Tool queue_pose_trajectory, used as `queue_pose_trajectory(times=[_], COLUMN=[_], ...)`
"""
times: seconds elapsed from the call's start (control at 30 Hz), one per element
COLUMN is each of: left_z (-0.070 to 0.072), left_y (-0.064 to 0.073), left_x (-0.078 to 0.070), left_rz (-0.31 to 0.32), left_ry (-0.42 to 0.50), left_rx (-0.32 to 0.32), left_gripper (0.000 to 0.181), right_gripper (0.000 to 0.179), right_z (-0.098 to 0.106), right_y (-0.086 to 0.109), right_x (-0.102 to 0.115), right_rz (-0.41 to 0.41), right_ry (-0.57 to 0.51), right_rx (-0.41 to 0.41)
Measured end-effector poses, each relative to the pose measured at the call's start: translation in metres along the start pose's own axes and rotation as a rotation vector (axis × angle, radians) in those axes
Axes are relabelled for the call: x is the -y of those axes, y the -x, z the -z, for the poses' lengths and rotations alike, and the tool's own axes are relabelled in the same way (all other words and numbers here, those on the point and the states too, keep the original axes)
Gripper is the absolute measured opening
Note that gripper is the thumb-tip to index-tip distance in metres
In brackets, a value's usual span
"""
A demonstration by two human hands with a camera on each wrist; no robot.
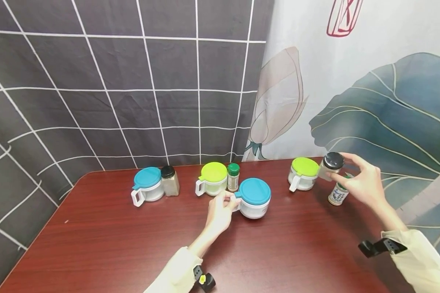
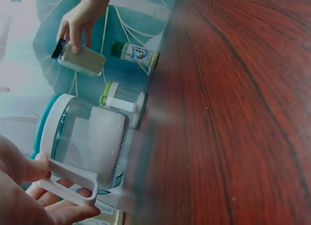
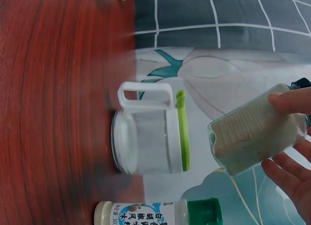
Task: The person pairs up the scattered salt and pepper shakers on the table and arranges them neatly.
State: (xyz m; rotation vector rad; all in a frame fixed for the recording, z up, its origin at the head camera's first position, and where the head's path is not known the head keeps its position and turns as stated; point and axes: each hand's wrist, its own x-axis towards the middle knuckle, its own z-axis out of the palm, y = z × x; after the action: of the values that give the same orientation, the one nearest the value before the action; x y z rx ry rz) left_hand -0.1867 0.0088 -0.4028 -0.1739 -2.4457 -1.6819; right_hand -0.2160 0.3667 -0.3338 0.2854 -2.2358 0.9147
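My left hand (image 1: 220, 213) pinches the white handle of a seasoning jar with a blue lid (image 1: 254, 192). In the left wrist view that clear jar (image 2: 92, 142) holds white contents, and its base looks slightly off the table. My right hand (image 1: 364, 181) grips a square spice bottle with a black cap (image 1: 332, 161), raised above the table. The right wrist view shows this bottle (image 3: 257, 130) tilted, with pale powder inside. Just below the right hand stands a green-capped shaker (image 1: 338, 195). A green-lidded seasoning jar (image 1: 303, 174) stands left of the raised bottle.
Along the back of the reddish wooden table (image 1: 132, 244) stand another blue-lidded jar (image 1: 148, 183), a black-capped bottle (image 1: 170, 182), a green-lidded jar (image 1: 213, 178) and a green-capped shaker (image 1: 233, 177). A grey grid-patterned curtain (image 1: 114, 81) hangs behind them.
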Motion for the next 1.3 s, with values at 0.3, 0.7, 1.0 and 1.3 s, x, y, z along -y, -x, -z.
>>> queue_pose_trajectory(times=[0.3, 0.7, 1.0, 1.3], left_z=[0.009, 0.023, 0.036, 0.047], left_y=[0.004, 0.009, 0.010, 0.012], left_x=[0.002, 0.008, 0.017, 0.025], left_rz=[0.005, 0.016, -0.004, 0.008], left_ry=[0.017, -0.002, -0.025, -0.032], left_rx=[0.011, 0.023, -0.012, -0.015], left_gripper=[0.016, 0.015, 0.015, 0.016], right_gripper=[0.059, 0.059, 0.062, 0.061], right_z=[-0.005, -0.015, -0.033, -0.050], right_y=[0.005, 0.011, 0.020, 0.028], right_x=[0.008, 0.021, 0.025, 0.027], right_rz=[0.040, 0.082, 0.078, 0.103], right_ry=[0.001, 0.007, 0.014, 0.008], right_rx=[-0.003, 0.007, 0.034, 0.077])
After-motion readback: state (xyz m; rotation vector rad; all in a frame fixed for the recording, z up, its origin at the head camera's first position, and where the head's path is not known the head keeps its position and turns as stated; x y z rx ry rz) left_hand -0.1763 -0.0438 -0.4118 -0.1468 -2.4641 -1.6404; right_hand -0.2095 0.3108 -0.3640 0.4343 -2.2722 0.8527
